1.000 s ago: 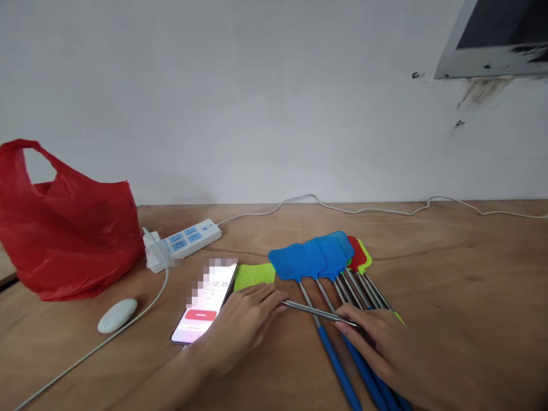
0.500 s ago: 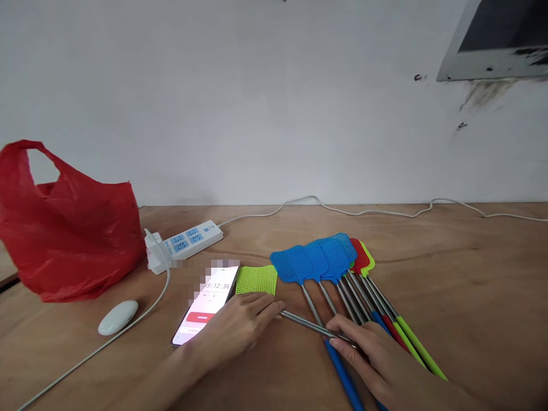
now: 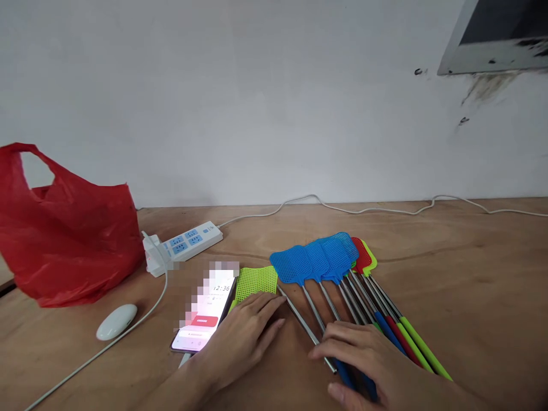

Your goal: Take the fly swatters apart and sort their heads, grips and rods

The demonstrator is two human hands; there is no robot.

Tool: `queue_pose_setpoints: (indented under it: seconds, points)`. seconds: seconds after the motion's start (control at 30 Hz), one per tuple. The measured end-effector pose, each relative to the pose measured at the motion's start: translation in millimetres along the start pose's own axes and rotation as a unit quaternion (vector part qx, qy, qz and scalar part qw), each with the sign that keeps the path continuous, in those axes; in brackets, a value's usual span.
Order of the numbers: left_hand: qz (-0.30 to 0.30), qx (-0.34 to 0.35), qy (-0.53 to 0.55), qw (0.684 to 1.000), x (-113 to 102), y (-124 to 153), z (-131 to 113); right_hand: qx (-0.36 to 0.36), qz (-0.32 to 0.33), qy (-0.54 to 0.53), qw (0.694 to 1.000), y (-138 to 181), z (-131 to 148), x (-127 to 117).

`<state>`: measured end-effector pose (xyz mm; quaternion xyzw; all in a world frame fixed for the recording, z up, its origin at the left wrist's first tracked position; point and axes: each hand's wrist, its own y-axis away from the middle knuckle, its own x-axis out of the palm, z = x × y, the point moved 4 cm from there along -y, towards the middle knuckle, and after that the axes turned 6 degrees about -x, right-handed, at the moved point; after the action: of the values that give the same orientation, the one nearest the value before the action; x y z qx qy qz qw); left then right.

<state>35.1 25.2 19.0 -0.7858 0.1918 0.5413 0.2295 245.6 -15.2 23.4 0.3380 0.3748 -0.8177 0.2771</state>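
Observation:
My left hand rests with its fingers stretched over the lower edge of a yellow-green mesh fly swatter head. From beside its fingertips a thin silver metal rod slants down to the right. Whether rod and green head are joined, I cannot see. My right hand hovers over or rests by the rod's lower end, thumb and fingers apart. Several blue fly swatters lie fanned out beyond it, their heads overlapping. A red fly swatter and yellow-green ones lie at the right of the row.
A lit phone lies left of my left hand. Farther left are a white mouse-shaped object, a white cable, a power strip and a red plastic bag. A thin cord runs along the wall's base.
My right hand has let go of the metal rod, and its fingers have spread. The rod now points more steeply toward me. My left thumb has moved away from its fingers.

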Motion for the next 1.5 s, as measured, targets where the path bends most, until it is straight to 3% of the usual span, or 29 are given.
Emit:
queue_pose_setpoints:
  seconds: [0.13, 0.4, 0.77, 1.0, 1.2, 1.5]
  points:
    - [0.001, -0.002, -0.015, 1.000, 0.3, 1.1, -2.5, -0.007, 0.045, 0.026, 0.999, -2.6, 5.4, -7.1]
    - [0.003, 0.029, -0.007, 1.000, 2.0, -0.3, -4.6, 0.097, 0.026, 0.147, 0.984, 3.8, -15.9, 2.8]
    - [0.005, 0.046, -0.013, 0.999, 6.3, -0.6, -9.7, 0.127, -0.012, 0.170, 0.977, -1.7, -23.4, 7.9]
    - [-0.026, 0.047, -0.026, 0.998, 10.8, 1.2, -13.8, 0.139, -0.069, 0.126, 0.980, 0.0, -24.5, 2.0]
    - [-0.018, 0.029, -0.033, 0.999, 11.1, -2.4, -17.1, 0.184, -0.142, 0.041, 0.972, 1.3, -32.5, -9.6]
    - [-0.023, -0.001, -0.103, 0.994, 13.2, -2.3, -17.4, 0.230, -0.178, -0.124, 0.949, 6.6, -45.4, -8.0]
